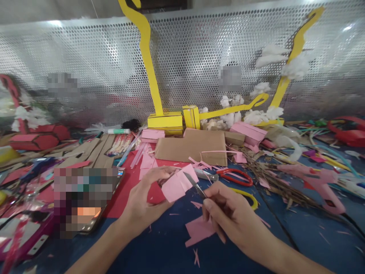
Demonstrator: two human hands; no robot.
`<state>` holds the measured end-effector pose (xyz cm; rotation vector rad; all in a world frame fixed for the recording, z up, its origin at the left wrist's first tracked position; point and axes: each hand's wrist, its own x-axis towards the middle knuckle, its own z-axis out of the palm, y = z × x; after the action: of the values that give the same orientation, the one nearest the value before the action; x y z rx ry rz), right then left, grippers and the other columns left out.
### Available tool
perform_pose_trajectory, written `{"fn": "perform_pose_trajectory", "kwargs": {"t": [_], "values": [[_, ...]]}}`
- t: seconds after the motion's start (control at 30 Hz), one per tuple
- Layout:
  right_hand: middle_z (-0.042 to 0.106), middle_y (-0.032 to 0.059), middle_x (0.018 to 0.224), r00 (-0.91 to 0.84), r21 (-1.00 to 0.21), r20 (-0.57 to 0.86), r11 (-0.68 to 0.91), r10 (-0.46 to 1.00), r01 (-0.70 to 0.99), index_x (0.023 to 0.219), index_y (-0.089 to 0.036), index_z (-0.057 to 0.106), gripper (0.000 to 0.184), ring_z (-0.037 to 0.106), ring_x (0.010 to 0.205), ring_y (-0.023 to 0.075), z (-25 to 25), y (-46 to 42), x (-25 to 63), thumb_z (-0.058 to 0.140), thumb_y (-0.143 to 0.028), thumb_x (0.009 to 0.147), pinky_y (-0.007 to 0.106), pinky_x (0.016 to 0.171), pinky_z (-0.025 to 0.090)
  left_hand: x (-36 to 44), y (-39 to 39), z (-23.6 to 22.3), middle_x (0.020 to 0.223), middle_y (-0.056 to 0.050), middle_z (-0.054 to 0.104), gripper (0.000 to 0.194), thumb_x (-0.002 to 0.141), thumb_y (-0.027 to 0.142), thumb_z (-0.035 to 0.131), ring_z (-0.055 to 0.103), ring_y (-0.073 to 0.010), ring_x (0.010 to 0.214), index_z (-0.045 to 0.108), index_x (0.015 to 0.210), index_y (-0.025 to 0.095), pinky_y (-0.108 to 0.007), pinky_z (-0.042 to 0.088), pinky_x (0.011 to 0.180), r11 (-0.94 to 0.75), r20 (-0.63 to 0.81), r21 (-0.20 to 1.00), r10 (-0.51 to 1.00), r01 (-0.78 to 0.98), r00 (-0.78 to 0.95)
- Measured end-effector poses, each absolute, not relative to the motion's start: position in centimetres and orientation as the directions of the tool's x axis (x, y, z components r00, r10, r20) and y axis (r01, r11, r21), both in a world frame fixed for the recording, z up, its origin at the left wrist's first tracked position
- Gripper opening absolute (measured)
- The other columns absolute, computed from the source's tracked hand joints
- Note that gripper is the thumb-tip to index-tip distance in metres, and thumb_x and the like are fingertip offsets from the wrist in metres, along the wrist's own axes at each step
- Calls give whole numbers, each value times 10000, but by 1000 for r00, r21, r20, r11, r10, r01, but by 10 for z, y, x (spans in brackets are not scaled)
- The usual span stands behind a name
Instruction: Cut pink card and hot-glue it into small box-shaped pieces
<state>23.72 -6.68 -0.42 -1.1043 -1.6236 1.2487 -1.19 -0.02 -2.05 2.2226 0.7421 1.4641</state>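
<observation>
My left hand (148, 194) is closed around a small box covered in pink paper (176, 186), tilted up above the table. In my right hand (228, 213) is a slim craft knife (198, 188), its handle pinched between thumb and fingers. The blade lies against the right part of the pink paper. Beneath my right hand a cut piece of pink paper (199, 230) rests on the blue tabletop. Red-handled scissors (235, 177) lie just beyond the knife, and a yellow handle loop (246, 197) shows partly behind my right hand.
A pink glue gun (316, 180) lies at right with its cord trailing off. At left are a phone (114, 194), partly blurred, and a purple case (31, 236). Brown cardboard (194, 146), yellow paper models (164, 121), pink scraps and twigs crowd the back, before a perforated metal panel (194, 57).
</observation>
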Motion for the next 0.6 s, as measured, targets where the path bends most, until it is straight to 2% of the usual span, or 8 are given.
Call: {"fn": "perform_pose_trajectory", "kwargs": {"t": [0.13,0.27,0.6], "values": [[624,-25,746,-280,-973,119,168,952,157,964,-217,504,281,479,420,35,-2,-68,237,462,-480,1054,192,423,345,-12,0,-21,1320,-88,661,593,800,106,791,657,-239,1225,525,1302,277,-371,568,1012,-789,724,561,615,251,312],[632,-23,759,-296,-983,100,140,950,119,1008,-223,497,265,504,406,39,-3,-68,234,457,-481,1054,192,417,356,-11,-1,-21,1321,-78,659,597,805,91,782,643,-227,1245,520,1305,285,-357,562,1014,-801,733,549,599,240,324],[652,-9,738,-304,-952,139,212,942,222,956,-217,525,249,499,450,51,-4,-68,235,445,-426,1065,223,448,370,-12,1,-20,1324,-86,665,545,826,132,773,644,-239,1253,528,1290,282,-373,581,991,-798,719,553,602,240,346]]}}
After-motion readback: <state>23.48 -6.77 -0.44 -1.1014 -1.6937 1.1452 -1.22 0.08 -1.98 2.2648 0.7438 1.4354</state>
